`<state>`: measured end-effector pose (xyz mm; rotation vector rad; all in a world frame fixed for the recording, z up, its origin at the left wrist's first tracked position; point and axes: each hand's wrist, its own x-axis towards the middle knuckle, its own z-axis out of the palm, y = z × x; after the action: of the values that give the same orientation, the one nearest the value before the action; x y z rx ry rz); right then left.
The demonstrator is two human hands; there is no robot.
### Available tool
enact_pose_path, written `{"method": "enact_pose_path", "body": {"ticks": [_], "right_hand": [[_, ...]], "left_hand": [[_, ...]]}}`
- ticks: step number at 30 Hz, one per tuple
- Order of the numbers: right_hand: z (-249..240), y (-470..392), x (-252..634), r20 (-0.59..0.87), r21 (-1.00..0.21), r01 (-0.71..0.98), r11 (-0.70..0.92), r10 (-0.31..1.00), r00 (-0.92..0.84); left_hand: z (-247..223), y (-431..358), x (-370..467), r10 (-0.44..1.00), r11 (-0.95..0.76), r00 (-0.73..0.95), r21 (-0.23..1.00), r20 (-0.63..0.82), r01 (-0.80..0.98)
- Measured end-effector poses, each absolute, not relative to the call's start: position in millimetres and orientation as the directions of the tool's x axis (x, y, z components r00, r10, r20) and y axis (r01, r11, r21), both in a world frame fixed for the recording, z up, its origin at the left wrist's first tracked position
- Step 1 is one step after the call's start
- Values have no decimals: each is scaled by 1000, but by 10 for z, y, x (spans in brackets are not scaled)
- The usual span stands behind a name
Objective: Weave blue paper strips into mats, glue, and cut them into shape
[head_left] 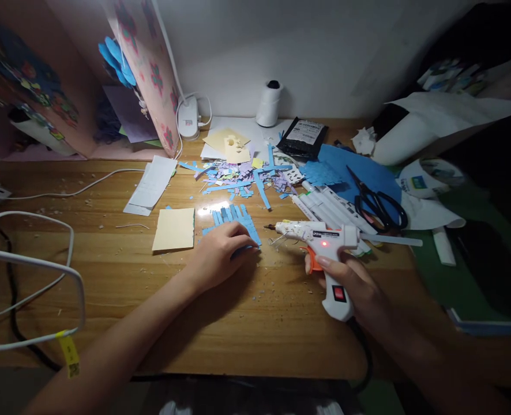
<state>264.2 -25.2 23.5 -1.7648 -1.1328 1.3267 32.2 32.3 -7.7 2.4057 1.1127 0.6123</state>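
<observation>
My right hand [359, 285] is wrapped round the handle of a white hot glue gun [335, 236], with its fingers at the orange trigger. A red light glows on the gun's body, and its nozzle points left. My left hand [221, 251] lies over a piece of blue paper strips [233, 216] laid side by side. Its fingers are curled together at the right edge of that piece and partly hide it. A cream square of card [174, 229] lies just left of this hand. The nozzle tip is apart from the blue piece, to its right.
Behind my hands is a heap of blue and purple paper scraps [238, 178]. Markers [331, 204], black scissors [379, 202] and blue sheets [346, 158] lie at right. A thread spool [268, 105] stands by the wall. A white wire frame [80, 288] is at left.
</observation>
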Motion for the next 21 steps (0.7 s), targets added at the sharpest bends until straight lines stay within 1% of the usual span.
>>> {"method": "enact_pose_path", "body": {"ticks": [4,7,10,12,14,17,19,21], "right_hand": [[160,-258,2701,-418,-866,254,-430,903,102],[101,-268,2723,-387,-883,254,-394,919,79],[70,-285,2710,-353,-903,234,-361,933,75],[66,-292,2689,-349,-909,210,-361,933,91],[59,-290,2674,-354,-911,185,-368,929,105],[19,-276,2670,-350,-921,143,-362,931,101],[-23,-273,2673,-314,-934,146,-327,944,104],[-60,-286,2672,-251,-938,218,-268,962,104]], "left_hand": [[-73,307,298,725,-675,648,431,236,598],[-53,288,293,699,-706,681,363,219,608],[-20,259,292,688,-719,702,312,184,622],[-8,242,283,679,-727,712,299,180,618],[-1,231,266,679,-728,706,309,203,612],[41,202,242,700,-713,640,373,318,594],[112,146,255,729,-684,560,462,395,564],[202,41,315,776,-625,502,573,382,531]]}}
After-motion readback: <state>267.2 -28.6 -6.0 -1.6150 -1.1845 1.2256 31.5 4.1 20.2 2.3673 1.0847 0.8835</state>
